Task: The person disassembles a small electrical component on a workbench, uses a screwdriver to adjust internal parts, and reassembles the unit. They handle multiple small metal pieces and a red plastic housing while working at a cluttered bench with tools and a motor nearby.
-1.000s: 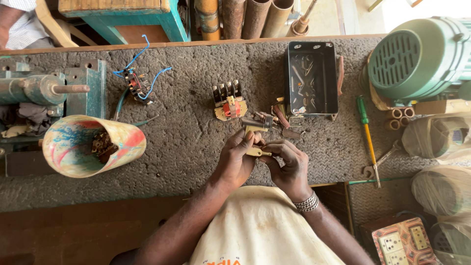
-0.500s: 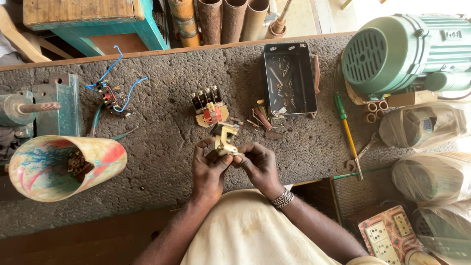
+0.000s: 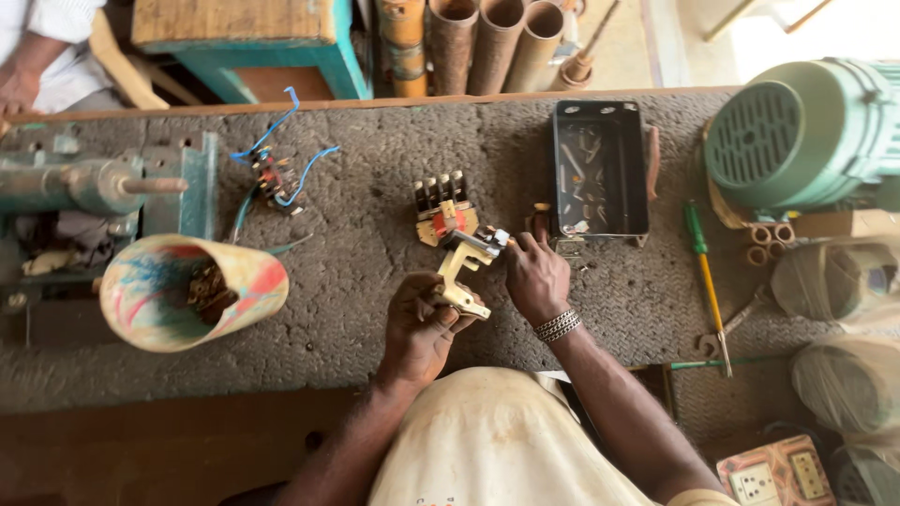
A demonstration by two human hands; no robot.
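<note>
Left hand (image 3: 419,328) gripping one cream switch part (image 3: 461,272) at centre, right hand (image 3: 536,276) pinching its far end. Far right, one black metal box (image 3: 601,169) holding loose small parts; near left, one painted tube (image 3: 187,290) with metal bits inside.

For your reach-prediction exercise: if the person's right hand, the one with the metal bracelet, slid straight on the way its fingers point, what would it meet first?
The right hand points up the bench, so it would probably first meet the small brown part at its fingertips, then the open black metal box; depth is unclear.
</note>
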